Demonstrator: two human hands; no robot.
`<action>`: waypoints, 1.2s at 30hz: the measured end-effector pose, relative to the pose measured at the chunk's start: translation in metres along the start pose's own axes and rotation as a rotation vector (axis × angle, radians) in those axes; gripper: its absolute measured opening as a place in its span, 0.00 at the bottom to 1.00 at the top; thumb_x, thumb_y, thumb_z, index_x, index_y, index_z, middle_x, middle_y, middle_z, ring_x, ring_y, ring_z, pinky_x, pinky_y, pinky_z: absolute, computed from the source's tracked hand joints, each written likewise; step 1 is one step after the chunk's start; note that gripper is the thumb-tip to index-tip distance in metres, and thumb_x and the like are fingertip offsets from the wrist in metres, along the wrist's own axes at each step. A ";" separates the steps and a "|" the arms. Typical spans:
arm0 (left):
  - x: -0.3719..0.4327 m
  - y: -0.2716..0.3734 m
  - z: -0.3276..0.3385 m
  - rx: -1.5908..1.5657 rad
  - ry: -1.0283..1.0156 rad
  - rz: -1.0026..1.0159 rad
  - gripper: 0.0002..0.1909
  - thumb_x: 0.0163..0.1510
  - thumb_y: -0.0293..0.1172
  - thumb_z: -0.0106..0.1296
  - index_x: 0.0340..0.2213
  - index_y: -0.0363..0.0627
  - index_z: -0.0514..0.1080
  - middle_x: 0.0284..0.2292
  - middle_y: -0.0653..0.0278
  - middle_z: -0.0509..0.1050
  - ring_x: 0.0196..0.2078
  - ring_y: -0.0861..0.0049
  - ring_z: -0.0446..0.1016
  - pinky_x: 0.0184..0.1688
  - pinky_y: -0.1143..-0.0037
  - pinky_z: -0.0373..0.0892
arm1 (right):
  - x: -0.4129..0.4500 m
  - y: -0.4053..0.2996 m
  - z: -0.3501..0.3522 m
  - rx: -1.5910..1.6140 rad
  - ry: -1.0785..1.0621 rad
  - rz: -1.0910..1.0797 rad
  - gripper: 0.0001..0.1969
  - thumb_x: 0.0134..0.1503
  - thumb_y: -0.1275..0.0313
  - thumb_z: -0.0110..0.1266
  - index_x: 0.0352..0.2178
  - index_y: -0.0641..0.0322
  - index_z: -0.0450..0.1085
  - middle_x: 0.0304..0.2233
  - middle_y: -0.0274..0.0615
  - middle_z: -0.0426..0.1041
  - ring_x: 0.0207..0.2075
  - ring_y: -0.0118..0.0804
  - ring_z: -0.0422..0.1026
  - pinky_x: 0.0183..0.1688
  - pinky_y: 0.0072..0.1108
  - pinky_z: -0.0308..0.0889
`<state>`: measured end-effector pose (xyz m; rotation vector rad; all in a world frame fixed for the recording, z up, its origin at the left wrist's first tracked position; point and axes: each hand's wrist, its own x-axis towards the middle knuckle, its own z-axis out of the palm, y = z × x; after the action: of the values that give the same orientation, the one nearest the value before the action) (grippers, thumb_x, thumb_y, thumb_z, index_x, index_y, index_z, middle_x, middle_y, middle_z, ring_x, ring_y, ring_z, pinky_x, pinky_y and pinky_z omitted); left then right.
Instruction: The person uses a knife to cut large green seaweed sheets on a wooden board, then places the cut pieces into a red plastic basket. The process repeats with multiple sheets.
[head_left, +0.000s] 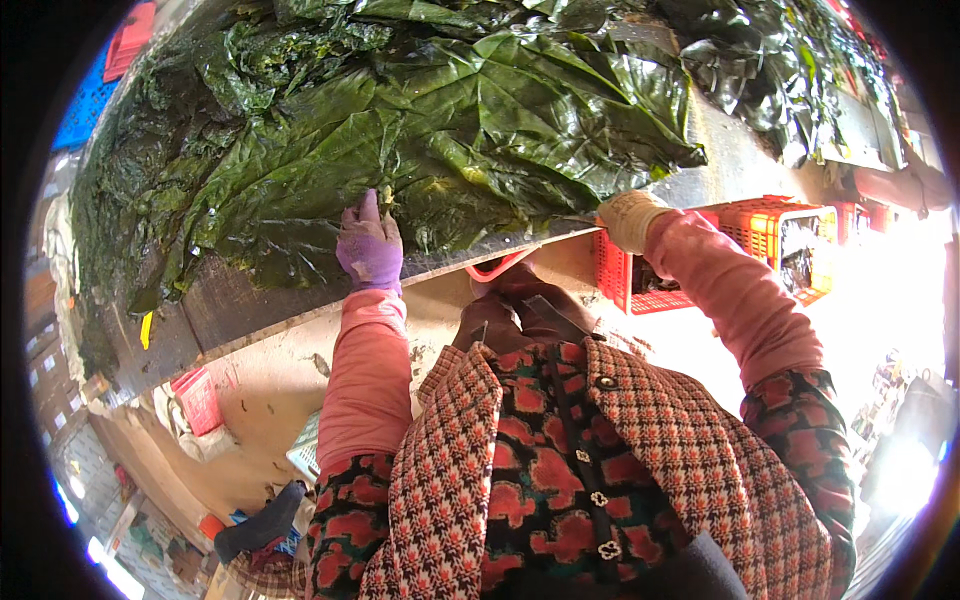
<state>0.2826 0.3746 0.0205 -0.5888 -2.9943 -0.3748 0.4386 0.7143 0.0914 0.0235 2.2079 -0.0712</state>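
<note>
A broad, wet, dark green kelp frond (465, 127) lies spread over the wooden table (247, 300), its surface creased and glossy. In a purple glove, my left hand (370, 251) pinches the frond's pale narrow end near the table's front edge. My right hand (631, 219), in a cream knit glove, is at the table edge beside the frond's lower right side. Its fingertips point away from me and are partly hidden, so its grip is unclear.
More kelp is heaped at the left (142, 187) and far right (757, 67). Orange-red plastic crates (750, 225) stand right of the table; a red-rimmed container (499, 266) sits under its edge. Another person's arm (904, 184) reaches in at the right. A yellow strip (145, 330) lies on the table.
</note>
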 end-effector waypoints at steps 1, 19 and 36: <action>0.001 0.000 -0.001 0.002 -0.016 0.004 0.25 0.48 0.38 0.54 0.49 0.52 0.68 0.40 0.48 0.71 0.36 0.55 0.75 0.36 0.63 0.72 | -0.013 0.004 0.011 0.058 0.050 0.030 0.12 0.52 0.66 0.50 0.35 0.61 0.73 0.31 0.52 0.75 0.38 0.52 0.74 0.41 0.36 0.68; -0.057 0.127 0.007 -0.185 -0.389 0.625 0.23 0.39 0.27 0.57 0.41 0.54 0.70 0.35 0.60 0.70 0.33 0.58 0.73 0.33 0.64 0.70 | -0.174 -0.044 0.238 0.889 0.111 0.558 0.16 0.51 0.58 0.51 0.31 0.60 0.68 0.27 0.54 0.74 0.33 0.53 0.74 0.37 0.36 0.67; -0.194 0.267 0.119 0.100 -1.070 0.768 0.15 0.48 0.38 0.52 0.39 0.51 0.68 0.39 0.51 0.69 0.36 0.52 0.74 0.35 0.58 0.70 | -0.240 0.072 0.355 1.299 0.229 0.768 0.13 0.49 0.60 0.56 0.29 0.59 0.69 0.26 0.52 0.74 0.33 0.53 0.73 0.36 0.35 0.67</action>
<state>0.5615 0.5734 -0.0565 -2.4230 -3.1419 0.2437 0.8691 0.7671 0.0699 1.6027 1.8412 -1.0654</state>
